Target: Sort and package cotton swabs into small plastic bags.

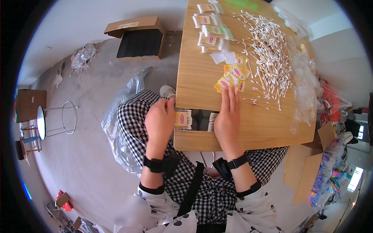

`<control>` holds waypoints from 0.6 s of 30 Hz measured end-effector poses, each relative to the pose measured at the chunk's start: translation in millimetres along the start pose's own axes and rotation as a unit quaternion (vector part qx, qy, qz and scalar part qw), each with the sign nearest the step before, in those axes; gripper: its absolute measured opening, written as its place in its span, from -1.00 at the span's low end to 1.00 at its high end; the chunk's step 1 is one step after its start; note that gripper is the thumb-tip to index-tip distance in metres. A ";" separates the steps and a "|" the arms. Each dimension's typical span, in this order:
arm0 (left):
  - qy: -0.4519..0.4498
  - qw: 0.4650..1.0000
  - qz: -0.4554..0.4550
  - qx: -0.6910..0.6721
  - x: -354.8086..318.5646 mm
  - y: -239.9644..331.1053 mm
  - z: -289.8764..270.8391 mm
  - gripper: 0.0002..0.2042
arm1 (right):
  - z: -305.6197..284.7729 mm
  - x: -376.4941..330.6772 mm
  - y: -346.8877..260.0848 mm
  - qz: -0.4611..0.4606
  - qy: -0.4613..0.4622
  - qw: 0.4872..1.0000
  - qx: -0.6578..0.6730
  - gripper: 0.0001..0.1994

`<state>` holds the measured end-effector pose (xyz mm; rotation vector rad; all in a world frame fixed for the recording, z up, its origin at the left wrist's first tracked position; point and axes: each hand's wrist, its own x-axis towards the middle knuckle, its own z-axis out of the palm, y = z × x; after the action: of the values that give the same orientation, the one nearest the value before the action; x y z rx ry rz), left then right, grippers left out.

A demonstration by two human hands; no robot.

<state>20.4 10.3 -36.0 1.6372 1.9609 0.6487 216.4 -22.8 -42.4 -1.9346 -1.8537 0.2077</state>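
At the table's left edge, a clear pack of cotton swabs [189, 119] with a yellow-and-white card lies at the left end of a dark tray [200, 120]. My left hand [158, 121] is beside the pack's left end, its fingers bent in; what they hold is hidden. Another row of cotton swabs [211, 122] stands at the tray's right end, against my right hand [228, 118]. That hand lies flat with its fingers stretched away from me. Its fingertips reach the near side of a pile of yellow printed cards [235, 73].
A large heap of loose cotton swabs [270, 54] covers the table's right part. Filled swab packs [211, 33] are stacked at the far left, near white cards [218, 57]. Clear plastic bags [305, 85] line the right edge. An open cardboard box [160, 46] stands on the floor.
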 end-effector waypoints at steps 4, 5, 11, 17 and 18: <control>0.052 0.996 0.068 0.036 -0.9 -0.3 11.2 -0.59 | 13.5 12.5 -14.4 -0.026 -0.002 1.000 -0.013 -0.37; 0.052 0.996 0.067 0.036 -0.7 0.0 10.3 -0.59 | 16.5 14.3 -17.6 -0.033 -0.004 0.999 -0.014 -0.36; -0.016 0.997 -0.049 -0.054 3.1 1.4 15.2 -0.52 | 23.4 18.1 -26.7 -0.034 -0.009 0.999 -0.015 -0.38; -0.058 0.979 -0.086 -0.174 5.6 -4.8 18.9 -0.56 | 25.0 19.3 -38.4 -0.048 -0.028 0.998 -0.012 -0.38; -0.060 0.979 -0.088 -0.175 5.8 -4.1 19.2 -0.56 | 25.6 19.4 -39.7 -0.048 -0.030 0.998 -0.014 -0.38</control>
<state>28.9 16.2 -53.7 1.2468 1.7624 0.7575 171.5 1.5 -44.7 -1.8715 -1.9916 0.2133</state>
